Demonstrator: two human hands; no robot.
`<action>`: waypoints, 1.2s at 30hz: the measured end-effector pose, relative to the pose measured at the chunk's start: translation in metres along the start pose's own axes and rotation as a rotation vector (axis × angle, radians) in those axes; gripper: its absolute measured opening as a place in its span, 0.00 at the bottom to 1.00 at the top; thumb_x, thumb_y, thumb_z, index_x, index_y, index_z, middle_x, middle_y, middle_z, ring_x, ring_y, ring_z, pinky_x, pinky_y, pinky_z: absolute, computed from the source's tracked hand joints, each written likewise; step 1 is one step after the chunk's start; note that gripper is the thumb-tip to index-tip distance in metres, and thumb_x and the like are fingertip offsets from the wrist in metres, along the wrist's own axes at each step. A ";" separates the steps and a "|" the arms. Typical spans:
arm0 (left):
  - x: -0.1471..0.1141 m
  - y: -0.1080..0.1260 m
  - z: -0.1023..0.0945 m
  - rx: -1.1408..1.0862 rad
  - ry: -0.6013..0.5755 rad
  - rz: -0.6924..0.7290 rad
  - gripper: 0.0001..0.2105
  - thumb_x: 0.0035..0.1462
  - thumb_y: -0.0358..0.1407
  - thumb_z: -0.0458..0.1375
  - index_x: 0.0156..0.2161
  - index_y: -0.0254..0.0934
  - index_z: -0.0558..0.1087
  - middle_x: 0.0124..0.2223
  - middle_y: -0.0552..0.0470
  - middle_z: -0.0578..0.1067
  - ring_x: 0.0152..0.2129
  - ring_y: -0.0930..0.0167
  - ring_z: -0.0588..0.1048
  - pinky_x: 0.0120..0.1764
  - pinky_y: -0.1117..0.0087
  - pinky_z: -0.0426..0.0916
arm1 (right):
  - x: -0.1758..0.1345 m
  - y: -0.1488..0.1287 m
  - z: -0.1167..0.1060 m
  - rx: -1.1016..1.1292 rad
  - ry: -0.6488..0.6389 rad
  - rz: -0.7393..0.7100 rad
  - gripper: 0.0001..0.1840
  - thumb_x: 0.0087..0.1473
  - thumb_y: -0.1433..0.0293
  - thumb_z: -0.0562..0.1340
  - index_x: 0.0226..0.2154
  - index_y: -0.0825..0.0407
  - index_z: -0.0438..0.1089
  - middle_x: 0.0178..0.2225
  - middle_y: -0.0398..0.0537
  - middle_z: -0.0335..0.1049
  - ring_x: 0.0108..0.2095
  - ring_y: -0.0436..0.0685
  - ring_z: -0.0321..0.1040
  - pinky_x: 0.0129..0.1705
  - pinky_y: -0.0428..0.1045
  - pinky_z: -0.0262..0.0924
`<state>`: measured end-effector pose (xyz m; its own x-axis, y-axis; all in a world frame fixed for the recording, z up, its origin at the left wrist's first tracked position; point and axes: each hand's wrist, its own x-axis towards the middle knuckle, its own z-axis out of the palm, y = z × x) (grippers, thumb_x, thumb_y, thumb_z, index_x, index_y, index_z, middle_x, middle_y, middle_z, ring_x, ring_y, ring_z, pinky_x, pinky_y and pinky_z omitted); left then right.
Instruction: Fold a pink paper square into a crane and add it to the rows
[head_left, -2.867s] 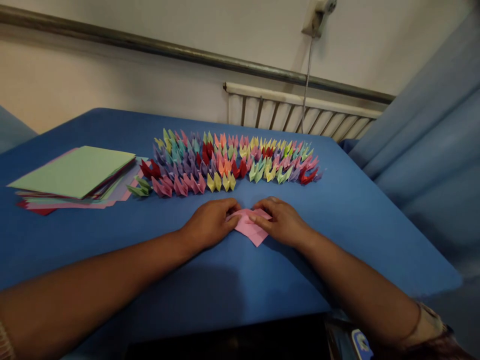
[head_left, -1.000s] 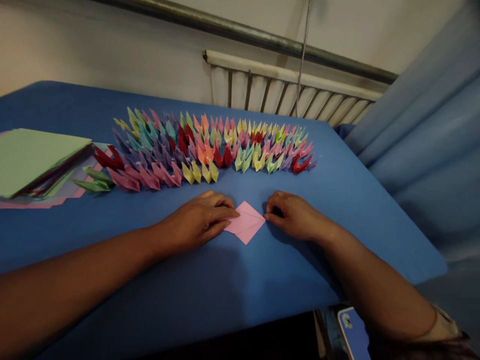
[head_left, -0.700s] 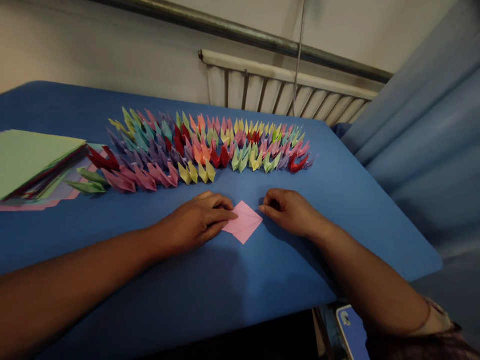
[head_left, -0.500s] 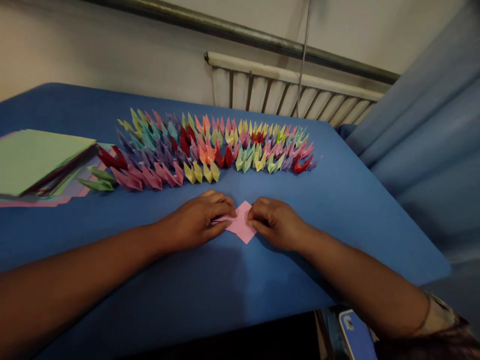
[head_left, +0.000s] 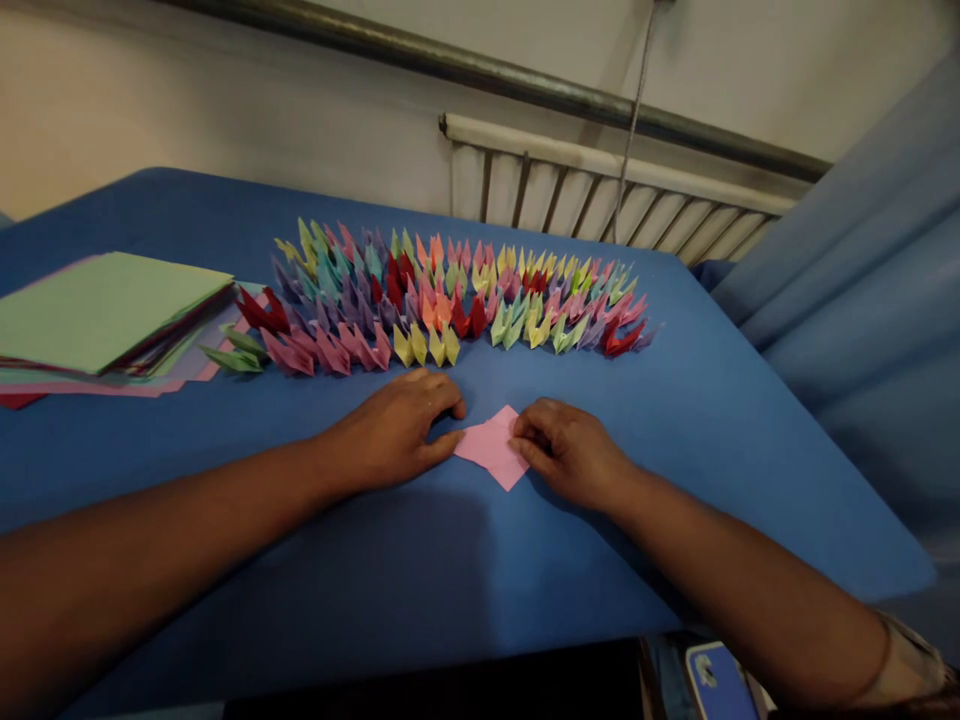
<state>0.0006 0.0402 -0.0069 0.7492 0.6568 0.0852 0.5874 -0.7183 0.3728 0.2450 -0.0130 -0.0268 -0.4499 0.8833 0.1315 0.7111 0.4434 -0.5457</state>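
Note:
A folded piece of pink origami paper lies on the blue table between my hands. My right hand pinches its right corner between thumb and fingers. My left hand rests at its left point, thumb tip by the paper and the fingers curved apart from the thumb. Beyond my hands stand rows of folded paper cranes in red, pink, purple, yellow, green and blue. The underside of the pink paper is hidden.
A stack of coloured paper sheets, pale green on top, lies at the left. Behind the blue table are a radiator and a pipe. A blue curtain hangs at the right. A blue-backed phone shows below the table edge.
My left thumb and fingers have spread and let go of the paper's left part, which now shows. My right hand still pinches the right corner. The view has shifted slightly left.

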 end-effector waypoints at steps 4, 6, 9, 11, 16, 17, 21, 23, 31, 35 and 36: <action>0.002 0.006 0.007 -0.044 0.014 -0.025 0.10 0.59 0.41 0.56 0.40 0.37 0.72 0.40 0.48 0.72 0.40 0.62 0.68 0.44 0.61 0.63 | 0.004 -0.001 0.004 -0.038 0.081 0.028 0.08 0.60 0.65 0.60 0.41 0.51 0.68 0.37 0.49 0.69 0.36 0.55 0.65 0.39 0.51 0.59; 0.003 0.008 0.011 -0.089 0.018 -0.030 0.07 0.59 0.39 0.57 0.37 0.37 0.71 0.40 0.48 0.72 0.40 0.63 0.68 0.44 0.61 0.63 | 0.006 -0.003 0.006 -0.014 0.096 0.015 0.09 0.60 0.65 0.61 0.42 0.51 0.69 0.37 0.48 0.70 0.38 0.55 0.65 0.41 0.51 0.60; 0.001 0.012 0.015 -0.148 0.024 -0.023 0.05 0.59 0.37 0.56 0.34 0.37 0.70 0.41 0.48 0.73 0.40 0.64 0.69 0.45 0.61 0.63 | 0.009 -0.006 0.008 0.090 0.075 0.031 0.09 0.58 0.67 0.63 0.43 0.51 0.69 0.34 0.45 0.70 0.37 0.54 0.66 0.40 0.50 0.60; -0.001 0.014 0.015 -0.152 0.018 -0.035 0.05 0.57 0.38 0.57 0.35 0.38 0.70 0.42 0.48 0.73 0.41 0.63 0.69 0.46 0.60 0.62 | 0.009 -0.008 0.010 0.146 0.052 0.059 0.10 0.56 0.69 0.64 0.42 0.50 0.69 0.33 0.43 0.70 0.35 0.53 0.66 0.38 0.49 0.60; -0.005 0.021 0.014 -0.095 0.017 -0.087 0.11 0.54 0.42 0.61 0.40 0.38 0.71 0.43 0.48 0.72 0.43 0.61 0.67 0.46 0.58 0.62 | 0.004 -0.008 0.014 0.238 0.017 0.092 0.12 0.54 0.74 0.64 0.42 0.48 0.68 0.31 0.40 0.68 0.31 0.51 0.65 0.37 0.49 0.60; -0.005 0.021 0.014 -0.098 0.014 -0.095 0.11 0.55 0.42 0.61 0.40 0.38 0.71 0.44 0.47 0.72 0.43 0.60 0.67 0.46 0.58 0.62 | 0.003 -0.008 0.014 0.238 0.012 0.085 0.12 0.54 0.74 0.63 0.42 0.48 0.67 0.30 0.40 0.68 0.31 0.51 0.65 0.37 0.49 0.60; -0.002 0.023 0.017 -0.152 0.013 -0.138 0.10 0.53 0.41 0.62 0.36 0.37 0.70 0.44 0.47 0.72 0.43 0.60 0.67 0.47 0.58 0.62 | 0.003 -0.004 0.012 0.121 0.076 0.002 0.19 0.53 0.69 0.66 0.48 0.48 0.65 0.42 0.48 0.71 0.43 0.58 0.67 0.45 0.55 0.61; -0.002 0.024 0.017 -0.190 0.013 -0.149 0.10 0.51 0.40 0.63 0.35 0.37 0.70 0.44 0.47 0.73 0.43 0.61 0.68 0.47 0.58 0.62 | 0.005 -0.001 0.010 0.069 0.091 -0.052 0.26 0.52 0.65 0.67 0.52 0.49 0.64 0.49 0.52 0.69 0.49 0.62 0.64 0.49 0.59 0.60; -0.005 0.032 0.013 -0.396 0.064 -0.198 0.04 0.55 0.34 0.60 0.36 0.38 0.71 0.34 0.54 0.75 0.34 0.68 0.74 0.38 0.67 0.66 | 0.006 -0.003 0.007 0.262 0.120 -0.146 0.03 0.57 0.70 0.64 0.36 0.49 0.71 0.31 0.43 0.71 0.35 0.53 0.67 0.40 0.52 0.60; -0.007 0.035 0.013 -0.453 0.117 -0.200 0.06 0.56 0.37 0.60 0.36 0.37 0.70 0.33 0.55 0.76 0.31 0.71 0.75 0.35 0.70 0.67 | 0.003 -0.004 0.006 0.276 0.144 -0.139 0.05 0.56 0.68 0.66 0.38 0.48 0.72 0.36 0.46 0.72 0.39 0.55 0.68 0.43 0.54 0.61; -0.008 0.035 0.013 -0.447 0.138 -0.180 0.06 0.57 0.37 0.60 0.36 0.37 0.71 0.33 0.55 0.76 0.31 0.71 0.75 0.35 0.70 0.67 | 0.003 -0.005 0.006 0.279 0.142 -0.138 0.07 0.55 0.67 0.66 0.39 0.48 0.72 0.38 0.46 0.71 0.41 0.56 0.68 0.44 0.54 0.62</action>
<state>0.0197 0.0067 -0.0068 0.5828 0.8073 0.0932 0.4923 -0.4420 0.7499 0.2375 -0.0134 -0.0287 -0.4381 0.8390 0.3227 0.4649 0.5188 -0.7174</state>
